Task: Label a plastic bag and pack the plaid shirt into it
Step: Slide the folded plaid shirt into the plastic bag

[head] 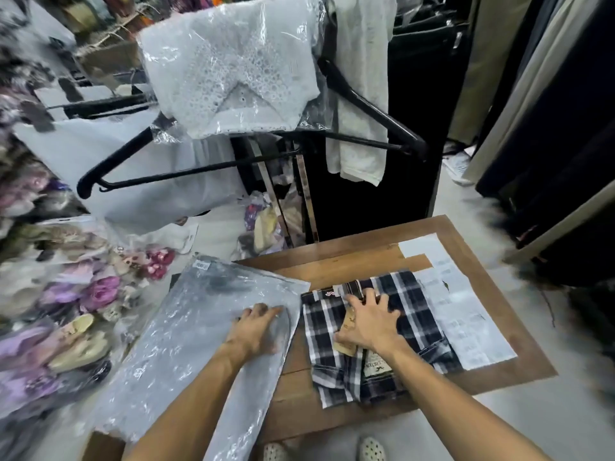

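Crowded with hanging garments and bagged stock, the room is pressing in around a small wooden tabletop (376, 257), where one folded plaid shirt (412, 324) is lying near the middle. Just left of the shirt, one clear plastic bag (186, 327) is lying flat, overhanging the tabletop's left edge, with a small white sticker (202, 265) already showing at its far corner. The left hand (256, 329) is resting flat on the bag's right margin, fingers spread and pressing the film down; the right hand (369, 322) is lying palm-down on the shirt, fingers spread, gripping nothing that can be seen. One brown cardboard tag (349, 322) is peeking out under that palm. Right of the shirt, white label sheets (466, 314) are lying on the wood; their count is unclear. Packing appears to be the step in hand, and doing it well probably means keeping the fold compressed under the right palm, finding and lifting the bag's open mouth with the left, then sliding the shirt in squarely so that the tag is not catching the plastic.
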Motion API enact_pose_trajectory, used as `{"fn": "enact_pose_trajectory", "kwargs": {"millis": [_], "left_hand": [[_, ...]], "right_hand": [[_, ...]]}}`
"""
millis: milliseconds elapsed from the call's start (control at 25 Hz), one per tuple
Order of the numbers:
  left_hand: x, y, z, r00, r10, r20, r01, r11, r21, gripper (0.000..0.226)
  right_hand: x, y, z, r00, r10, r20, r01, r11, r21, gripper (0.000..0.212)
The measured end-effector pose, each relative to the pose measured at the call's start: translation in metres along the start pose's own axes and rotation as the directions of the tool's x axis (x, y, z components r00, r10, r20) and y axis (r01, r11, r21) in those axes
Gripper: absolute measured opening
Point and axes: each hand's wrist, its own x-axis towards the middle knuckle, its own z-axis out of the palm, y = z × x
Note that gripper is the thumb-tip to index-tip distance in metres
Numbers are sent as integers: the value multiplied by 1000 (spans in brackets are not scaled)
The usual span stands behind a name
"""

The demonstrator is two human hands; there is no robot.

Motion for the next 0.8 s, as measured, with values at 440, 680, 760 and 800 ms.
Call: {"fn": "enact_pose_trajectory", "kwargs": {"millis": [440,680,760,800], "left_hand": [[-7,-72,26,888,432,158,-451,884,120,85],[34,-21,-7,987,142,-69,-154,960,-233,62],[38,-11,-14,999,49,-10,-50,988,-148,82],[38,-9,-14,1000,27,11,-26,997,-71,89]], "right_hand": [[-12,-15,23,988,151,42,-151,988,-19,99],[-3,-6,3,985,168,28,-168,986,9,92],[3,-11,-6,990,137,20,-137,990,18,91],[5,-15,-8,992,123,23,-124,992,22,92]]}}
